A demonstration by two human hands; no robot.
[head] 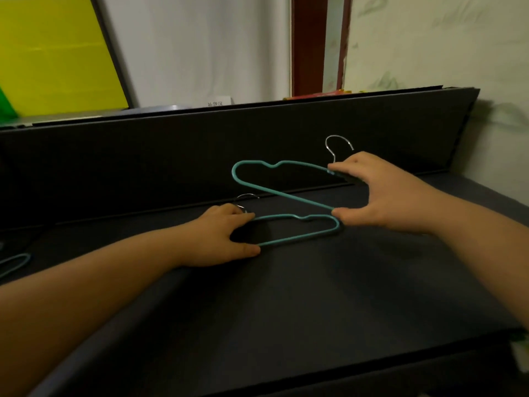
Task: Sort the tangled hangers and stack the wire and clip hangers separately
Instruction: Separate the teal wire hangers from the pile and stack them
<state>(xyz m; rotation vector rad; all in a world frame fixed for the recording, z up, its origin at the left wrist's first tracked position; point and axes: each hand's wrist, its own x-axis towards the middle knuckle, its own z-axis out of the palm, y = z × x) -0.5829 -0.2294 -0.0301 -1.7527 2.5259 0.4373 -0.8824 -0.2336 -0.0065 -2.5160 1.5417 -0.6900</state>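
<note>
Two teal wire hangers with bare metal hooks, near the middle of the dark surface toward its back edge. The nearer hanger (297, 229) lies flat; the left hand (226, 239) rests on its left half, forefinger and thumb spread along the upper and lower wires beside the hook, apparently pressing it down rather than curling round it. The farther hanger (274, 179) is tilted up, its hook showing against the dark back panel (143, 167); the right hand (383, 193) holds it, fingertips on the top wire below the hook and thumb on the bottom bar, where that bar meets the nearer hanger's right end. Whether the two are caught there cannot be told. A third teal wire loop (15, 263) lies at the left edge, mostly out of view. No clip hangers and no finished stack are visible; by this evidence the sorting is under way, with stacking left to do.
</note>
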